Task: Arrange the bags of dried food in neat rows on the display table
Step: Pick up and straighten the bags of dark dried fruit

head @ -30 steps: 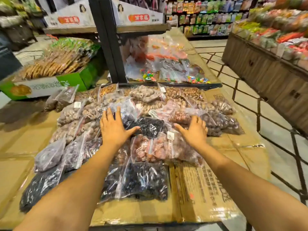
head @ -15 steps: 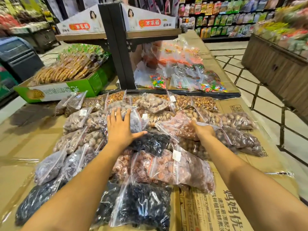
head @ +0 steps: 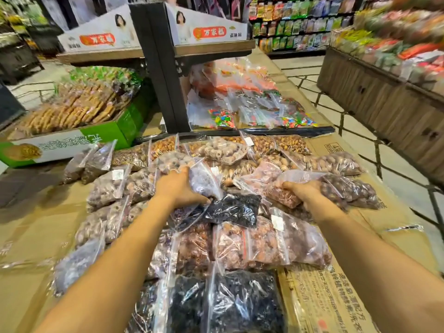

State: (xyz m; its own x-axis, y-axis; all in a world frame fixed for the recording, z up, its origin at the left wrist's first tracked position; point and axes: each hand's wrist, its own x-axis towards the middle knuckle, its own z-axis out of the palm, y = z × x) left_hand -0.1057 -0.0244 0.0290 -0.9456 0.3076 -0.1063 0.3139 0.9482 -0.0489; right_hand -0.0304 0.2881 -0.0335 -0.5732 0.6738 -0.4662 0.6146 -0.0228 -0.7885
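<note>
Amid crowded bags of dried food (head: 252,243), left hand (head: 179,188) gripping purple bag (head: 204,180), right hand (head: 301,192) reddish bag (head: 282,197).

A tabletop (head: 36,227) covered in flattened brown cardboard carries clear plastic zip bags of dried food (head: 262,243) and a green-and-white carton of biscuits (head: 72,143).

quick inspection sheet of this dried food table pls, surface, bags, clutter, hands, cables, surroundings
surface: display table covered in flattened cardboard, bare at left and right edges
job's things: clear zip bags of dried food in rough overlapping rows; black dried fruit bag sits mid-pile
clutter: green biscuit box at far left; candy bags behind the black post
grip: left hand closed on a purplish bag; right hand closed on a reddish nut bag
cables: nothing seen
surroundings: stocked shelves, wooden bin at right
</note>
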